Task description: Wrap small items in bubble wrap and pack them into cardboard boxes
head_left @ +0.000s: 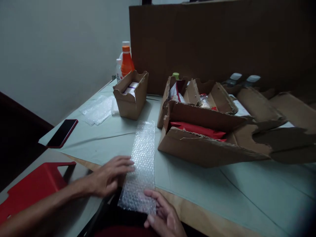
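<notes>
Your right hand (166, 215) pinches the near corner of the bubble wrap (143, 164), seemingly steadying it left of the cardboard box (197, 148), as your left hand (107, 176), loosely spread, meets its edge farther from that box.

Ok so this pale-green-covered table (192, 177) has a smartphone (63, 133), cardboard boxes (197, 148), a bubble-wrap strip (144, 158) and maybe some bubble-wrap pouches (100, 110).

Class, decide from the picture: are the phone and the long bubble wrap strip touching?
Apart: the head view shows table covering between phone and bubble wrap strip.
</notes>
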`<state>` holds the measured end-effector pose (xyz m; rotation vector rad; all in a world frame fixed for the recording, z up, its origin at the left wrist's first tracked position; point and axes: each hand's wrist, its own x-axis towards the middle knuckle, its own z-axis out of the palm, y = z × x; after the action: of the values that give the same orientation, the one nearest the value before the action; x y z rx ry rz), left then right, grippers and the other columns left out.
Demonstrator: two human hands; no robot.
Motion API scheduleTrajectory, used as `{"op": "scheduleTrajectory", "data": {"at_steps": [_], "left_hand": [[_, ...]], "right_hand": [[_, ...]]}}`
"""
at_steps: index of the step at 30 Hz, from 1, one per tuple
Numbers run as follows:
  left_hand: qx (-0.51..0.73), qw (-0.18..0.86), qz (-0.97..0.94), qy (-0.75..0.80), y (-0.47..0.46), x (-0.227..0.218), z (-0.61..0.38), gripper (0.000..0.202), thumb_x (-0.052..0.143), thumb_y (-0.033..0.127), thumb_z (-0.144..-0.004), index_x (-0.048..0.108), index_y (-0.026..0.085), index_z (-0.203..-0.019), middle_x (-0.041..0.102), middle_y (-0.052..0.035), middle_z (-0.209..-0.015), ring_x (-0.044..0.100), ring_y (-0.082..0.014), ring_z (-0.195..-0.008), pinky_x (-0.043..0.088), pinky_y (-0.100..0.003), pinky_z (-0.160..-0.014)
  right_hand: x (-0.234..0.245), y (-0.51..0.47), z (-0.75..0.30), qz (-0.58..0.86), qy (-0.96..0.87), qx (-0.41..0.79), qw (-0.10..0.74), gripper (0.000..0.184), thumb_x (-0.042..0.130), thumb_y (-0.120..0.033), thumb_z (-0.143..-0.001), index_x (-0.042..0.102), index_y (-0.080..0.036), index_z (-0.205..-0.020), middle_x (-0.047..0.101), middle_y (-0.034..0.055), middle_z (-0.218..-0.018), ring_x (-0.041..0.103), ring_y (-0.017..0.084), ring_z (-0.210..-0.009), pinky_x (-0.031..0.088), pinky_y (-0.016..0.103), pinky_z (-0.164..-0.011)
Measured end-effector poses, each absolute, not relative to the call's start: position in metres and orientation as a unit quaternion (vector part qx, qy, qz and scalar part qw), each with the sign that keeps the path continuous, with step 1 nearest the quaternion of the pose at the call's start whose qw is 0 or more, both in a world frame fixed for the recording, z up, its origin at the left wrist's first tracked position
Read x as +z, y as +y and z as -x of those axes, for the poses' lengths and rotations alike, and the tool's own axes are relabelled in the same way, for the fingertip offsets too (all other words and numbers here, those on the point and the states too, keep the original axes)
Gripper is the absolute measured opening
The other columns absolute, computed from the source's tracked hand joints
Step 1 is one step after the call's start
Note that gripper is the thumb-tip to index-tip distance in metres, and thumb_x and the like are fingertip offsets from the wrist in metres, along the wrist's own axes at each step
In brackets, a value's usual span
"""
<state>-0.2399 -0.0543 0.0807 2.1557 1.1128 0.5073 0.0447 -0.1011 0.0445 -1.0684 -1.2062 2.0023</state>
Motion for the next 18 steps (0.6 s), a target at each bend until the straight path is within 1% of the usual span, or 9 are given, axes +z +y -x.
{"op": "scheduleTrajectory", "data": {"at_steps": [2,4,6,7,9,11,13,15,18], "left_hand": [[0.215,0.367,-0.798,0.427,-0.083,0.081,0.234,0.076,0.055,0.01,-0.077,0.043,0.031,-0.148,0.049,-0.0095,-0.151,0.038,-0.0307,-0.145,0.038,-0.056,-0.115],[0.256,0.375,-0.762,0.462,-0.092,0.076,0.221,0.066,0.058,0.017,-0.081,0.047,0.027,-0.145,0.057,-0.0127,-0.142,0.05,-0.0296,-0.134,0.044,-0.05,-0.11],[0.286,0.374,-0.709,0.526,-0.084,0.067,0.209,0.049,0.056,0.022,-0.086,0.057,0.023,-0.135,0.067,-0.0113,-0.122,0.063,-0.0241,-0.111,0.052,-0.04,-0.097],[0.292,0.375,-0.681,0.557,-0.076,0.062,0.205,0.043,0.054,0.023,-0.087,0.06,0.021,-0.13,0.07,-0.009,-0.11,0.065,-0.0208,-0.097,0.054,-0.035,-0.088],[0.287,0.373,-0.64,0.607,-0.061,0.052,0.199,0.043,0.053,0.025,-0.087,0.061,0.018,-0.129,0.069,-0.0033,-0.089,0.062,-0.0158,-0.075,0.051,-0.028,-0.071],[0.277,0.363,-0.625,0.633,-0.05,0.042,0.198,0.051,0.055,0.024,-0.085,0.056,0.016,-0.135,0.062,0.0023,-0.075,0.055,-0.0132,-0.064,0.045,-0.025,-0.063],[0.274,0.351,-0.627,0.639,-0.045,0.035,0.199,0.06,0.056,0.023,-0.083,0.05,0.017,-0.142,0.057,0.0052,-0.069,0.052,-0.0124,-0.061,0.042,-0.024,-0.062],[0.271,0.335,-0.636,0.64,-0.045,0.029,0.199,0.065,0.057,0.022,-0.082,0.044,0.019,-0.146,0.059,0.0051,-0.072,0.054,-0.0126,-0.063,0.043,-0.024,-0.064],[0.258,0.303,-0.655,0.642,-0.048,0.026,0.197,0.068,0.057,0.022,-0.084,0.04,0.022,-0.149,0.063,0.0031,-0.077,0.057,-0.0141,-0.066,0.047,-0.025,-0.067]], "right_hand": [[0.051,-0.093,-0.041,0.394,-0.428,0.759,0.293,0.056,0.066,-0.049,-0.083,0.058,-0.022,-0.131,0.073,0.0108,-0.104,0.068,0.021,-0.079,0.054,0.039,-0.08],[0.053,-0.086,-0.034,0.387,-0.412,0.764,0.311,0.055,0.066,-0.047,-0.085,0.057,-0.019,-0.132,0.072,0.0139,-0.107,0.069,0.023,-0.086,0.054,0.038,-0.079],[0.049,-0.082,-0.027,0.381,-0.398,0.76,0.344,0.06,0.067,-0.047,-0.085,0.051,-0.019,-0.137,0.071,0.0158,-0.113,0.069,0.025,-0.094,0.055,0.034,-0.073],[0.046,-0.081,-0.026,0.386,-0.396,0.75,0.362,0.064,0.066,-0.047,-0.086,0.046,-0.02,-0.141,0.07,0.0158,-0.115,0.069,0.024,-0.094,0.055,0.032,-0.069],[0.04,-0.082,-0.027,0.424,-0.421,0.7,0.391,0.067,0.061,-0.045,-0.091,0.036,-0.022,-0.148,0.071,0.0122,-0.108,0.07,0.02,-0.082,0.054,0.029,-0.063],[0.036,-0.083,-0.033,0.482,-0.5,0.591,0.41,0.056,0.056,-0.037,-0.097,0.038,-0.024,-0.148,0.072,0.0063,-0.095,0.068,0.016,-0.07,0.055,0.029,-0.063],[0.035,-0.083,-0.039,0.495,-0.627,0.431,0.42,0.041,0.055,-0.026,-0.096,0.053,-0.026,-0.138,0.072,0.0046,-0.093,0.069,0.017,-0.074,0.057,0.031,-0.07],[0.037,-0.078,-0.04,0.453,-0.748,0.262,0.407,0.038,0.055,-0.015,-0.092,0.062,-0.027,-0.127,0.073,0.0071,-0.105,0.069,0.022,-0.093,0.058,0.037,-0.081],[0.038,-0.064,-0.032,0.393,-0.852,0.114,0.327,0.046,0.052,-0.007,-0.088,0.06,-0.023,-0.131,0.064,0.0126,-0.134,0.058,0.029,-0.124,0.053,0.047,-0.094]]}}
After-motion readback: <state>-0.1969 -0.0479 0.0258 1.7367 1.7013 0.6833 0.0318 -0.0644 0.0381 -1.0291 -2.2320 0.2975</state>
